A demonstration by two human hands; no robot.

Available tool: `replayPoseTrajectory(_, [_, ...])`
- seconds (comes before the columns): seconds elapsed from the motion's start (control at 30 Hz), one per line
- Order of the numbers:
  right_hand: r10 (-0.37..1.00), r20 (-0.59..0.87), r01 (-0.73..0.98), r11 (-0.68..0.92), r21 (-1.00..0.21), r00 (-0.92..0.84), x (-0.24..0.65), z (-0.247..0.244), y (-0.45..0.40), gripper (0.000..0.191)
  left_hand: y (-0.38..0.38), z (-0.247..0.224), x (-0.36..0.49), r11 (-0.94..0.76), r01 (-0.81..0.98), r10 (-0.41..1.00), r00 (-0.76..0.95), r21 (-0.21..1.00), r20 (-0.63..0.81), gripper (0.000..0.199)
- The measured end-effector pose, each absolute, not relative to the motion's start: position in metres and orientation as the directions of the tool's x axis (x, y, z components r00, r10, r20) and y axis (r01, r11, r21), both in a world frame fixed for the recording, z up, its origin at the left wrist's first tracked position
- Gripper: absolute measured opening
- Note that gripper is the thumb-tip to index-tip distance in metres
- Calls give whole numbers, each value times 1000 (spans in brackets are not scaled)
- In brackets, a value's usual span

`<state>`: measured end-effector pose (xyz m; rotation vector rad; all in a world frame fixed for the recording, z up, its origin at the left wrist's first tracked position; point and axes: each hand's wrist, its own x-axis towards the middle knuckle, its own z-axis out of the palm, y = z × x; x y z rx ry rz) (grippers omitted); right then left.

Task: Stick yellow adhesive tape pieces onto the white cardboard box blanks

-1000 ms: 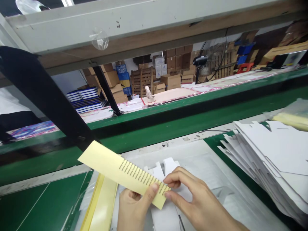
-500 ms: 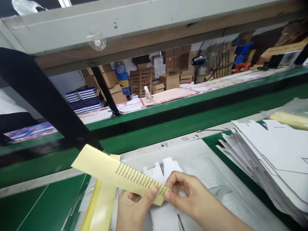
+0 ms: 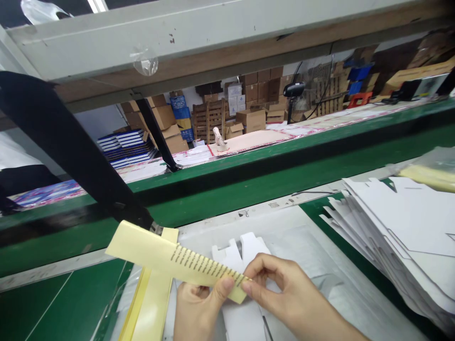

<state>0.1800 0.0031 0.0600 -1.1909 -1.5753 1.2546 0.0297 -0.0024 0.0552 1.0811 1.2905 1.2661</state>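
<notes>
A long pale yellow sheet (image 3: pixel 149 248) with rows of small dark print hangs slantwise above the table. My left hand (image 3: pixel 202 303) pinches its lower edge, the thumb lying over the printed part. At the sheet's right end, the thumb and fingers of my right hand (image 3: pixel 280 289) are closed on the edge. Below both hands lies a folded white card piece (image 3: pixel 241 319), partly hidden by them. More yellow sheets (image 3: pixel 152 303) rest in a stack to the left of my left hand.
White die-cut card sheets (image 3: pixel 415 222) are piled on the right, near a plastic-wrapped yellow bundle (image 3: pixel 430 176). A black slanted post (image 3: pixel 71 147) and a green rail (image 3: pixel 249 189) stand behind. Cartons (image 3: pixel 250 120) show farther back.
The left end of the yellow sheet has dipped slightly. Both hands keep their hold, with only small finger shifts.
</notes>
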Motion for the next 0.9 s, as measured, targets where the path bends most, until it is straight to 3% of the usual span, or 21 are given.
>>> replayPoseTrajectory(0.3, [965, 196, 336, 245, -910, -173, 181, 55, 0, 5, -1, 54, 29, 75, -83, 988, -132, 994, -86, 26])
replayPoseTrajectory(0.37, [964, 199, 322, 247, -914, -174, 184, 55, 1, 17, 0, 53, 29, 87, -98, 989, -113, 991, -97, 25])
replayPoseTrajectory(0.5, [962, 135, 242, 193, -951, -236, 187, 61, 3, 29, -2, 43, 34, 145, -63, 987, 84, 987, -140, 21])
replayPoseTrajectory(0.63, [946, 33, 135, 80, -988, -322, 185, 64, 4, 20, -5, 32, 37, 190, 25, 948, 257, 982, -189, 26])
replayPoseTrajectory(0.73, [942, -24, 15, -20, -1000, -334, 182, 62, 6, 20, -3, 38, 32, 183, -37, 921, 356, 982, -158, 35])
replayPoseTrajectory(0.83, [904, -67, -85, -113, -990, -421, 181, 58, 6, 23, 1, 52, 23, 85, -134, 969, 240, 987, -51, 37])
replayPoseTrajectory(0.9, [877, -100, -49, -139, -989, -471, 179, 57, 4, 24, 3, 58, 19, 71, -134, 994, 96, 988, -59, 33])
